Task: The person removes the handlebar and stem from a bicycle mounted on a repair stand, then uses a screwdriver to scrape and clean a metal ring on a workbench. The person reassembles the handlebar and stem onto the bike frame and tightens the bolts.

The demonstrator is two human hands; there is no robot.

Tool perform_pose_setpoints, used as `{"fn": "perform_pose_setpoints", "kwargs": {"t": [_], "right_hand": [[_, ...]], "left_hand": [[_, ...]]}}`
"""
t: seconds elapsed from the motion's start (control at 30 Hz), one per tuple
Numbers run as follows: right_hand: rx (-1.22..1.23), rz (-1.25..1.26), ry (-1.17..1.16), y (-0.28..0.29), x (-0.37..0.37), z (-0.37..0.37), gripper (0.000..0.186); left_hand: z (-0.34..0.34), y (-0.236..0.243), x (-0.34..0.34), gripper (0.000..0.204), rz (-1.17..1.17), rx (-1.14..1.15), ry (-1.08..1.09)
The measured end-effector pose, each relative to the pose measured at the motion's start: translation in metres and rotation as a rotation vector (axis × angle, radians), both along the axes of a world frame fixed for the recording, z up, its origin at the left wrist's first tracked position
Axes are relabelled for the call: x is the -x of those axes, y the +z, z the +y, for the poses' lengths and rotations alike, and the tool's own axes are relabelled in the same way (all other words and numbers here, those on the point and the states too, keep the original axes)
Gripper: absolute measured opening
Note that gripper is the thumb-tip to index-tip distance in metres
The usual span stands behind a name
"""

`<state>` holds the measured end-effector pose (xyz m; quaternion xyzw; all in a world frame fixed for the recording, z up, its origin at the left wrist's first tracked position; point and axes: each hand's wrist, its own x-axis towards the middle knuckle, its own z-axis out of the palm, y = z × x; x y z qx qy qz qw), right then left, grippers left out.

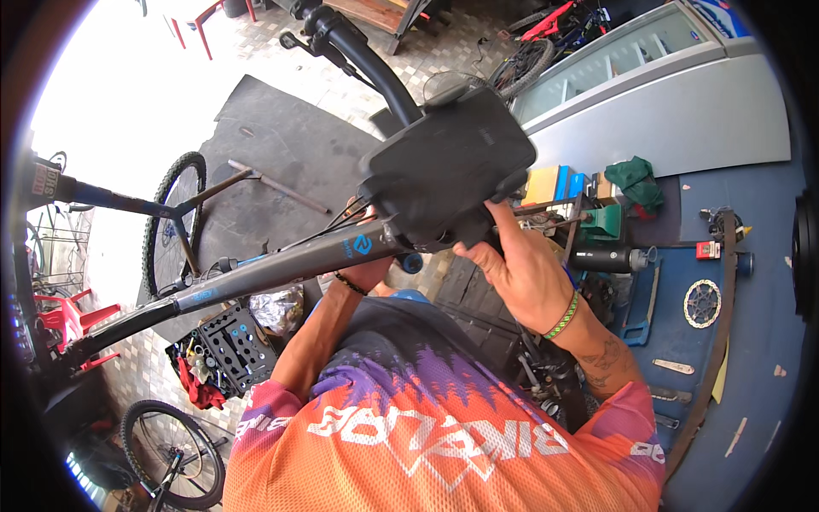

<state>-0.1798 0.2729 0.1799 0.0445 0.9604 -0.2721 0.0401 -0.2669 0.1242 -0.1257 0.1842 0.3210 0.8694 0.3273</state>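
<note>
A bicycle's grey frame tube (281, 260) with blue markings slants across in front of me. At its right end sits a black phone holder (461, 162) with a dark phone-shaped slab, beside the black handlebar (354, 55). My right hand (520, 277) is closed at the holder's lower right corner, thumb and index finger pressed against it; the other fingers are partly hidden. Behind and under the frame tube is my left hand (371, 271), its fingers mostly covered. Just above the tube, some skin shows beside thin black cables (337, 224).
Right of me, a blue workbench (682, 341) carries a brake rotor (702, 304), a hacksaw (641, 307) and a green vise (604, 224). An open tool case (230, 350) lies lower left. A loose wheel (175, 452), a black mat (256, 128) and a glass-topped freezer (631, 64) surround the bicycle.
</note>
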Motion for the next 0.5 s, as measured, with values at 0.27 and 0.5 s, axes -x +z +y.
{"fn": "perform_pose_setpoints", "kwargs": {"t": [0.27,0.5], "right_hand": [[-0.022,0.05,0.046,-0.023,0.001,0.004,0.083],[0.103,-0.036,-0.048,-0.026,0.001,-0.003,0.084]], "left_hand": [[0.007,0.008,-0.003,0.045,0.249,0.379,0.105],[0.013,-0.011,-0.005,0.048,0.194,0.3,0.112]]}}
